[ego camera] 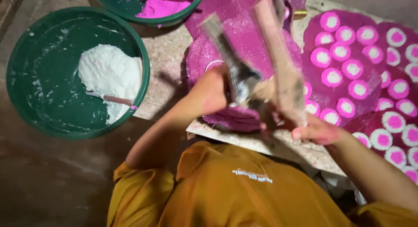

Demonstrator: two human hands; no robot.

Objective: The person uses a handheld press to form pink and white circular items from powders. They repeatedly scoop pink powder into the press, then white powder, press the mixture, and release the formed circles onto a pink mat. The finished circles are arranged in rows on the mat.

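Between the hands: a blurred, long-handled metal tool (pixel 237 66) and a pale wooden stick (pixel 278 61) rise together from the grip, both smeared pink.
Left hand: left hand (pixel 213 94) closed about the lower part of the metal tool, over a round pink disc (pixel 244 44).
Right hand: right hand (pixel 315 132) closed on the foot of the wooden stick, fingertips stained pink; the two hands sit close, nearly touching.
Step in hand: by my judgement, the two implements are being worked against each other above the disc, in a run of pressing or shaping small pieces; motion blur prevents a firmer reading.
Next move calls for: a steady hold on both handles and a clean set-down onto the disc, kept off the finished rows to the right.
Right of the hands: dark pink mats (pixel 344 57) carry rows of round cakes (pixel 352 68), some pink-rimmed with white centres, some white-rimmed with pink centres.
Left of the hands: large green basin (pixel 30 79) holding white paste (pixel 109 72) and a small stick (pixel 117 99).
Beyond the hands: second green basin (pixel 130 9) with pink paste (pixel 161 7).
Under the hands: pale stone table (pixel 170 48), dusted.
Labels and signs: none on the basins or mats; a small white printed mark sits on the person's ochre shirt (pixel 244 192), below the hands.
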